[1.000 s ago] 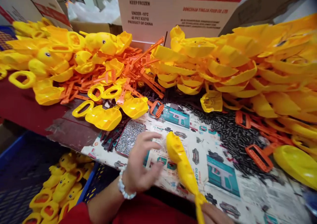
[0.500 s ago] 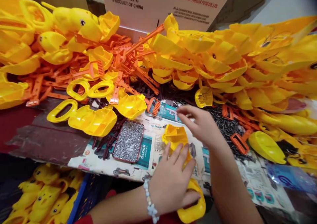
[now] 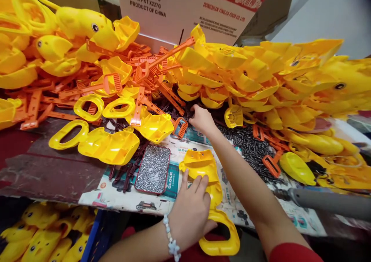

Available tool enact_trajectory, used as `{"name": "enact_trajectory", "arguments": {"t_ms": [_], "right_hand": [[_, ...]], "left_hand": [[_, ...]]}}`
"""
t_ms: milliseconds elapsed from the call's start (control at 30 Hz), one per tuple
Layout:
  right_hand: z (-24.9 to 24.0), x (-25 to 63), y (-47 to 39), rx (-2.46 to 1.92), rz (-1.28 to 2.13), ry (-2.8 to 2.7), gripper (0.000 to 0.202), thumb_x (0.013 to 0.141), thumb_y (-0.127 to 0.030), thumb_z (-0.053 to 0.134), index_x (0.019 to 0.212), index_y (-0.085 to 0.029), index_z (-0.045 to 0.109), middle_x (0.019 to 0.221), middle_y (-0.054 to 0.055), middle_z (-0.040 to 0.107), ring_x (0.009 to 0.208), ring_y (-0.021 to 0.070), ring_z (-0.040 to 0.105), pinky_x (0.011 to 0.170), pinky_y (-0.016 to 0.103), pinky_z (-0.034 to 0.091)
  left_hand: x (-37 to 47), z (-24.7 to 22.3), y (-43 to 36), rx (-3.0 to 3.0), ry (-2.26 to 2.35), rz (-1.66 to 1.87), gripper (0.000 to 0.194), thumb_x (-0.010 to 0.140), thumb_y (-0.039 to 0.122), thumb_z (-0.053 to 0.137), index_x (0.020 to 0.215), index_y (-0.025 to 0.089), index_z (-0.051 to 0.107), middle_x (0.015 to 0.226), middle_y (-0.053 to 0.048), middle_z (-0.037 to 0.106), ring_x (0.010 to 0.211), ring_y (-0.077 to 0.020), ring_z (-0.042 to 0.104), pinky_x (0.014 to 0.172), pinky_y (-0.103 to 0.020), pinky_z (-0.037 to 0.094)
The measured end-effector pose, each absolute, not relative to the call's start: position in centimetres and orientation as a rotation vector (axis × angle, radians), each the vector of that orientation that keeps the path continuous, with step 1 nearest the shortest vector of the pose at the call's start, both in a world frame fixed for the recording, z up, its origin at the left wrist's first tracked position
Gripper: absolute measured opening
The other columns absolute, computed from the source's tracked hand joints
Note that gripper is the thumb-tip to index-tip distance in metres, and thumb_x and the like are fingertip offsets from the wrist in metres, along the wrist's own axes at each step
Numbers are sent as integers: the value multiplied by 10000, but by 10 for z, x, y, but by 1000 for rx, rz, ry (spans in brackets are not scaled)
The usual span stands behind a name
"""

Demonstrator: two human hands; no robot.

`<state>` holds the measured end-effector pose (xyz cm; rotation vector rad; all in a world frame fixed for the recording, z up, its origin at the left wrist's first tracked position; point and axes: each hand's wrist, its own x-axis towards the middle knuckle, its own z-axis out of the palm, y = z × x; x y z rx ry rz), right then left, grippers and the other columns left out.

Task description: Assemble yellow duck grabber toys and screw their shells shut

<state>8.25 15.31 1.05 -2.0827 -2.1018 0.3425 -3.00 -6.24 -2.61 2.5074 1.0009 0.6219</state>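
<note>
My left hand [image 3: 193, 208], with a beaded bracelet at the wrist, lies over the left side of a yellow plastic shell [image 3: 213, 190]. Its fingertips rest on the shell and the thumb reaches towards the looped handle end near the table edge. The shell's hollow side faces up. Farther back, my right hand [image 3: 202, 119] reaches to dark brown plastic parts [image 3: 188, 108] at the foot of the yellow heap. Its fingers are bent together, and what they hold, if anything, is hidden.
A tray of small metal pins [image 3: 152, 169] lies left of the shell. Orange parts [image 3: 145, 67] and yellow shells [image 3: 246, 76] are heaped behind. Black pieces [image 3: 255, 148] and a grey tool [image 3: 327, 204] are on the right. A blue-edged bin of yellow figures [image 3: 43, 235] stands below left.
My right hand has moved away from the shell, back and left to the dark parts. My left hand has stayed on the shell. A grey tool has come into view at the right.
</note>
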Motion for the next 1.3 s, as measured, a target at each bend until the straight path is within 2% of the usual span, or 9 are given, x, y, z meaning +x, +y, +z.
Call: {"name": "enact_trajectory", "arguments": {"t_ms": [133, 233, 367, 467, 567, 633, 733, 1000, 1300], "right_hand": [[15, 110, 144, -1953, 581, -1978, 227, 850, -114, 622, 1064, -102, 546, 799, 0, 563, 731, 138, 574, 740, 310, 521], [19, 127, 127, -1806, 795, -1893, 246, 796, -58, 525, 1039, -93, 530, 743, -7, 531, 636, 111, 537, 614, 232, 501], [31, 141, 89, -1565, 1003, -1857, 118, 810, -228, 448, 868, -142, 504, 797, 27, 542, 705, 128, 556, 609, 223, 504], [44, 147, 58, -1429, 1086, -1866, 242, 844, -333, 434, 1018, -170, 477, 779, 15, 555, 652, 130, 557, 560, 226, 483], [53, 150, 35, -1423, 859, -2061, 260, 872, -289, 475, 1113, -192, 481, 757, 8, 588, 623, 134, 563, 576, 237, 436], [53, 150, 27, -1379, 555, -2278, 143, 902, -250, 473, 1009, -188, 544, 827, 34, 622, 729, 164, 593, 653, 265, 436], [49, 149, 26, -1279, 294, -2467, 144, 924, -209, 446, 974, -167, 575, 906, 59, 633, 828, 205, 588, 713, 302, 440], [44, 145, 31, -1165, 309, -2472, 156, 944, -163, 456, 846, -148, 576, 792, 35, 591, 759, 170, 525, 690, 272, 398], [18, 133, 32, -1285, 277, -2599, 87, 854, -85, 554, 803, -133, 604, 791, 43, 622, 753, 185, 550, 690, 266, 398]], "left_hand": [[-41, -18, -65, 2475, 1010, 611, 492, 744, 592, 663, 954, 148, 631, 1289, -223, 557, 1204, -368, 520, 1039, -682, 322], [-37, -12, -68, 2442, 982, 684, 507, 776, 616, 610, 995, 160, 610, 1335, -211, 526, 1255, -358, 477, 1063, -668, 295], [-17, -9, -67, 2461, 984, 623, 701, 721, 660, 633, 1182, 138, 549, 1385, -258, 455, 1265, -407, 453, 1054, -658, 299], [-7, -11, -64, 2510, 1004, 490, 781, 676, 614, 713, 1261, 142, 502, 1347, -250, 493, 1210, -405, 496, 1049, -633, 316], [-8, -11, -58, 2538, 946, 441, 653, 717, 538, 716, 1228, 183, 518, 1310, -178, 533, 1188, -350, 509, 1076, -584, 306], [-10, -9, -56, 2558, 908, 424, 591, 730, 500, 709, 1195, 180, 536, 1289, -167, 538, 1171, -334, 513, 1090, -565, 291], [-12, -6, -54, 2575, 887, 399, 567, 721, 484, 712, 1166, 170, 553, 1280, -170, 528, 1155, -329, 514, 1102, -544, 274], [-13, -8, -54, 2551, 888, 391, 603, 711, 513, 716, 1186, 189, 533, 1284, -155, 517, 1164, -319, 501, 1108, -532, 259], [-15, -3, -54, 2559, 868, 336, 561, 771, 503, 666, 1214, 192, 518, 1260, -123, 537, 1164, -289, 498, 1115, -503, 250]]}}
